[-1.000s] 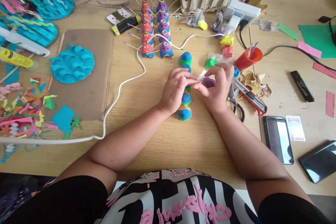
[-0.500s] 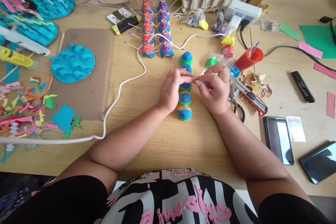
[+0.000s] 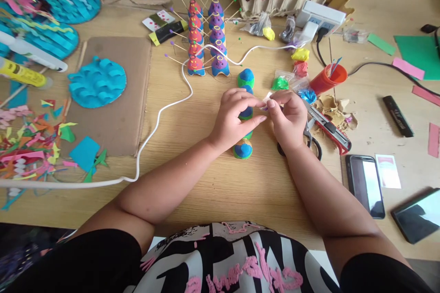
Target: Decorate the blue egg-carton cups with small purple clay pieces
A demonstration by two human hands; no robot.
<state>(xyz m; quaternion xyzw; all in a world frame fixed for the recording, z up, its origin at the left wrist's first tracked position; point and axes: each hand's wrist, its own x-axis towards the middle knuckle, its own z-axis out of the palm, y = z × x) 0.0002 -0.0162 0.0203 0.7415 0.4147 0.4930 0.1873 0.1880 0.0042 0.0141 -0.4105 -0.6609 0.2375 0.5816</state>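
A row of blue and green clay-covered cups [image 3: 243, 149] runs away from me at the middle of the table, partly hidden by my hands. Over the row, my left hand [image 3: 237, 114] has its thumb and fingers apart, with nothing visible between them. Just to its right, my right hand [image 3: 288, 114] is closed in a pinch; what it holds, if anything, is too small to name. Behind stand a row of red and blue figures [image 3: 195, 65] with thin sticks and a row of purple and blue ones [image 3: 220, 65].
A white cable [image 3: 158, 121] crosses the table. Scissors [image 3: 309, 139], a cutter [image 3: 330, 128] and an orange cup [image 3: 328, 78] lie or stand right of my hands. Cardboard [image 3: 117, 132] with a blue textured piece [image 3: 98, 82] is at left, a phone [image 3: 365, 185] at right.
My fingertips have moved apart from their touching pinch. My left hand has opened and shifted slightly right, covering more of the row; my right hand has turned and moved slightly right.
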